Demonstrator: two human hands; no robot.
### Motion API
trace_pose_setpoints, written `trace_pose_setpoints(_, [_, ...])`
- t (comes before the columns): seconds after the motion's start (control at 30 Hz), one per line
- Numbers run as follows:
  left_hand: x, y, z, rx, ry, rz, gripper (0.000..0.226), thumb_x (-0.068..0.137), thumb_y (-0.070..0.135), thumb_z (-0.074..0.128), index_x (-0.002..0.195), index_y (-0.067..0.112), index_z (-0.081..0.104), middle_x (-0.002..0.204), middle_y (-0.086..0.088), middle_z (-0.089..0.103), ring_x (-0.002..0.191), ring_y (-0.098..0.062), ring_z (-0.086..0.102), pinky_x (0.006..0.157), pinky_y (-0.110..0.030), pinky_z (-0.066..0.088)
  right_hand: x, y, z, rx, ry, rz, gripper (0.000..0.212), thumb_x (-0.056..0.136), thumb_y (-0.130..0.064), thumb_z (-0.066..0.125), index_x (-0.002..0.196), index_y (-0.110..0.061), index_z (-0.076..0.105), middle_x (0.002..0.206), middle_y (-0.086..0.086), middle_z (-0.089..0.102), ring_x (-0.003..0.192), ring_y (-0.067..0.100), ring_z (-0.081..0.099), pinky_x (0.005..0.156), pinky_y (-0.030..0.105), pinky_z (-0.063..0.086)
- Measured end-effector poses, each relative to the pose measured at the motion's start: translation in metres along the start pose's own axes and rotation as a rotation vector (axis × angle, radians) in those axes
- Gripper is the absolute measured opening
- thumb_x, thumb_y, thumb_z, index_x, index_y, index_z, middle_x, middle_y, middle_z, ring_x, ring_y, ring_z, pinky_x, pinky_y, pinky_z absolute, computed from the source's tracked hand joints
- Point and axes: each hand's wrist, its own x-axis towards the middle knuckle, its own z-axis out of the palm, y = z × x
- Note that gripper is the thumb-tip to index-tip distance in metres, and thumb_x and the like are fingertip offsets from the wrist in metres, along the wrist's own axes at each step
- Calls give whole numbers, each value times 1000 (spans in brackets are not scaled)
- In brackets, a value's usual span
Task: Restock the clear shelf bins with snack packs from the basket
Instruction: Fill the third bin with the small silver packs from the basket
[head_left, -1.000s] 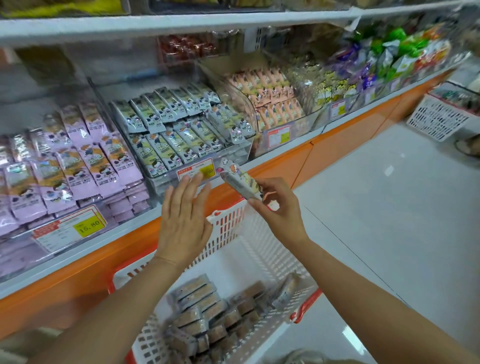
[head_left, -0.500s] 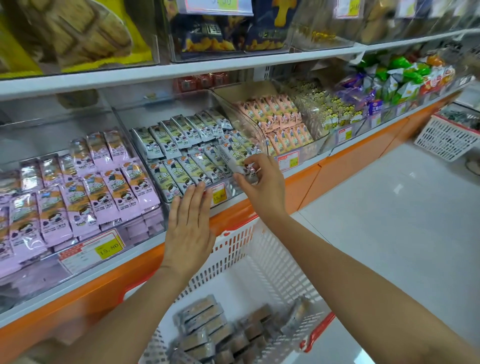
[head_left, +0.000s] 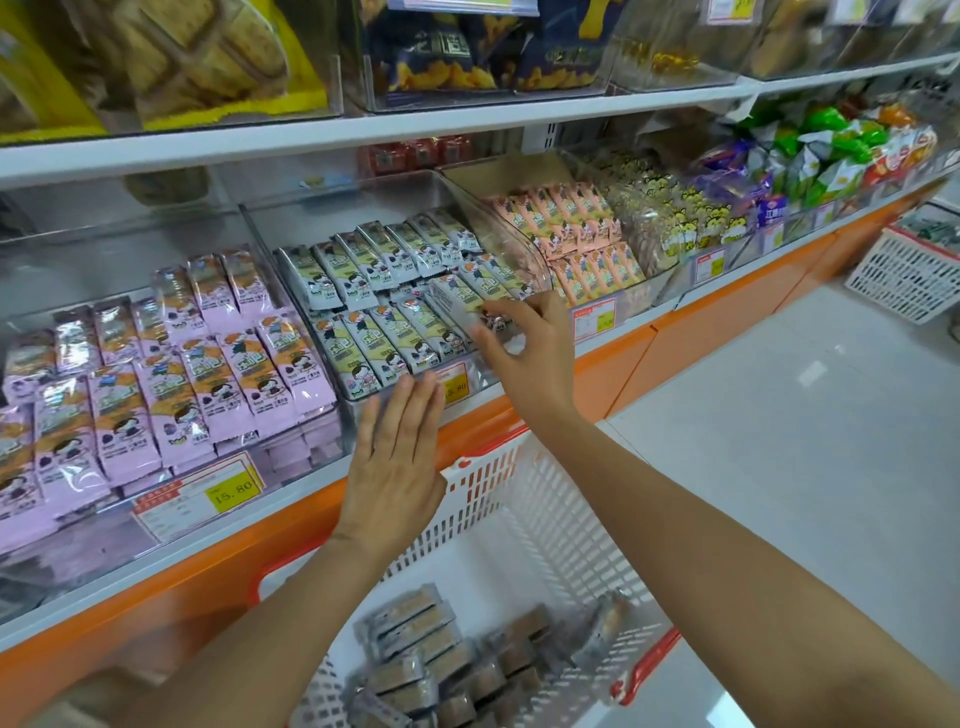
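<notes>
While your right hand (head_left: 524, 345) is up in the middle clear bin (head_left: 509, 244), it pinches a grey-and-cream snack pack (head_left: 456, 304) between thumb and fingertips. That pack sits tilted over the front row of matching cream-and-green packs (head_left: 374, 322), right at the bin's front right corner, close to the curved clear side wall. Your left hand (head_left: 395, 467) is flat and holds nothing, fingers straight and pressed side by side. Its tips are up at the bin's front edge, just beside the yellow price tag (head_left: 454, 384); whether they actually touch the plastic, you can't tell from this view. So the two hands are apart, left low and right high, both working the same bin. Below your forearms is the white slatted basket (head_left: 550, 525) with its red rim, pushed up against the orange shelf base (head_left: 701, 338). Stacks of brown snack bars in clear wrappers (head_left: 415, 639) lie along its floor. To the left, the neighbouring bin is packed with lilac packs (head_left: 182, 374), with a 15.80 label (head_left: 228, 491) on its front. To the right, peach-coloured packs (head_left: 576, 228) fill the next bin. Further down the aisle a second white basket (head_left: 904, 275) stands on the floor by the shelf.
</notes>
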Motion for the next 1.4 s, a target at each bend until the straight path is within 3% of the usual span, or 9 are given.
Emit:
trace_pose_setpoints(0.2, [-39,1,19,-141,-120,168,92,57,17,85,139,5,44,138,-15,47,128,-31,40,121,-44,13,-69,26,-11,164,-51,92,10,91,-22,67,98,-18,62,91,-17,45,82,0,47,70,11,36])
trace_pose_setpoints(0.4, [-80,0,55,-191,-400,17,94,53,13,87,138,-2,50,137,-21,55,125,-38,53,114,-51,35,-152,86,16,76,-503,283,7,90,-27,69,94,-24,63,87,-11,52,74,1,51,65,9,35])
trace_pose_setpoints(0.53, [-103,-9,79,-187,-470,-24,100,51,21,94,137,-5,51,136,-24,56,123,-41,57,103,-56,41,-197,113,44,15,-726,456,17,90,-30,69,103,-22,65,91,-7,60,75,2,53,66,10,39])
trace_pose_setpoints(0.6, [-112,-14,91,-182,-468,-7,99,53,21,93,139,-2,49,140,-22,54,128,-39,53,106,-55,40,-215,124,60,-6,-830,552,22,90,-32,69,108,-20,65,92,-6,61,77,6,55,70,17,42])
trace_pose_setpoints(0.7, [-122,-20,105,-177,-455,18,100,57,14,87,146,3,43,149,-18,46,138,-33,36,115,-49,23,-239,140,84,-60,-977,649,33,91,-34,68,118,-17,64,107,2,66,93,16,60,82,29,49])
trace_pose_setpoints(0.8, [-126,-24,111,-177,-459,38,101,60,16,85,149,3,39,153,-17,41,140,-32,29,115,-46,16,-260,152,102,-115,-1063,686,37,93,-37,65,124,-18,60,116,4,65,102,20,61,88,32,49])
trace_pose_setpoints(1.07, [-131,-24,120,-207,-386,22,97,67,17,81,151,5,34,156,-14,36,143,-30,26,119,-40,6,-282,165,137,-129,-1169,831,45,100,-33,52,140,-17,42,130,8,57,110,27,59,89,35,49])
trace_pose_setpoints(1.27, [-134,-20,124,-188,-361,30,103,70,23,79,154,8,21,158,-11,25,145,-30,24,117,-45,13,-287,165,148,-75,-974,955,31,94,-26,64,122,-16,57,110,5,66,96,21,62,80,29,50])
trace_pose_setpoints(1.4, [-133,-19,124,-203,-347,21,104,68,20,80,153,7,22,157,-12,29,143,-30,25,117,-45,13,-279,162,145,21,-907,963,26,89,-21,71,114,-14,64,93,2,71,87,17,66,70,20,49])
